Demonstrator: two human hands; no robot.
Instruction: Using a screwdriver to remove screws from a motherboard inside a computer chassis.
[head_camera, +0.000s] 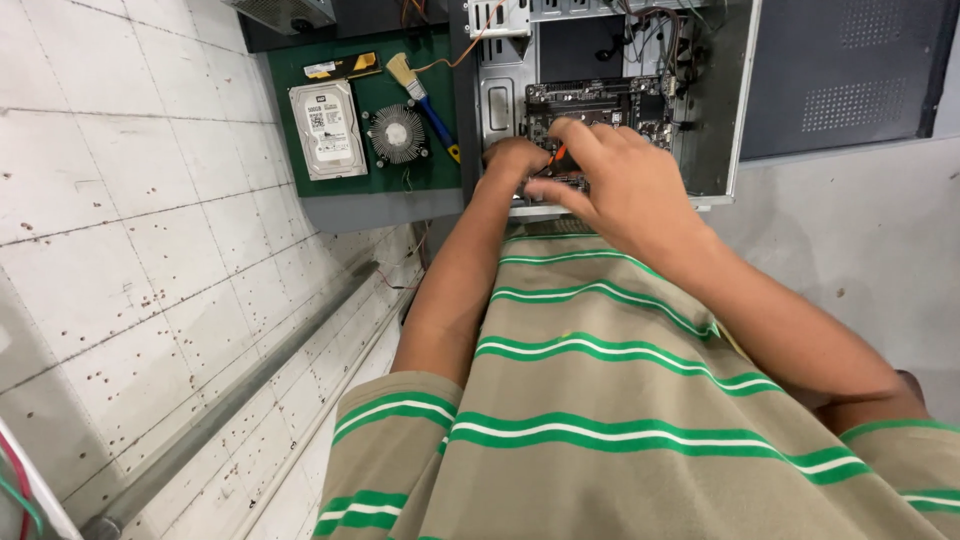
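Both hands over motherboard (600, 110) inside open PC case (715, 110) on bench: right hand (620, 180) pinching small orange-tipped tool (558, 155) w/ fingers curled, left hand (512, 158) resting at board edge, grip can't tell; hard drive (327, 128), cooler fan (397, 133), brush (420, 90) on green mat (290, 75) at left.

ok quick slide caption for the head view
Both hands, left hand and right hand, work on the motherboard inside an open computer case.

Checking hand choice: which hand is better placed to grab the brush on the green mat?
Left, probably. The left hand sits at the case edge nearest the brush; the right hand is farther away, pinching an orange tool.
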